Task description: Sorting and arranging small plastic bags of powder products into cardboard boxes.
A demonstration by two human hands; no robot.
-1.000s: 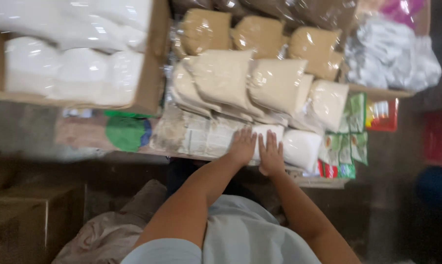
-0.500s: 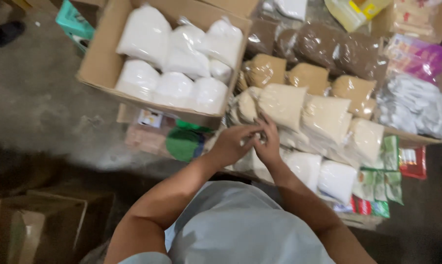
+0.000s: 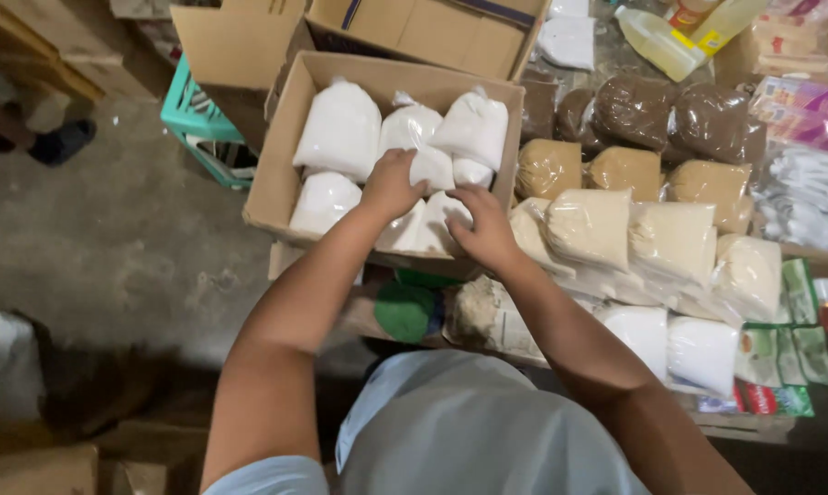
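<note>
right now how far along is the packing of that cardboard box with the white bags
Mostly filled: the open brown cardboard box already holds about seven clear plastic bags of white powder. In hand: the left hand and right hand press on the white bags at its near edge. The box flaps are not yet closed.

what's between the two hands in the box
In the head view, a small white bag shows in the gap between the left hand and right hand, inside the cardboard box; both hands rest on white bags.
</note>
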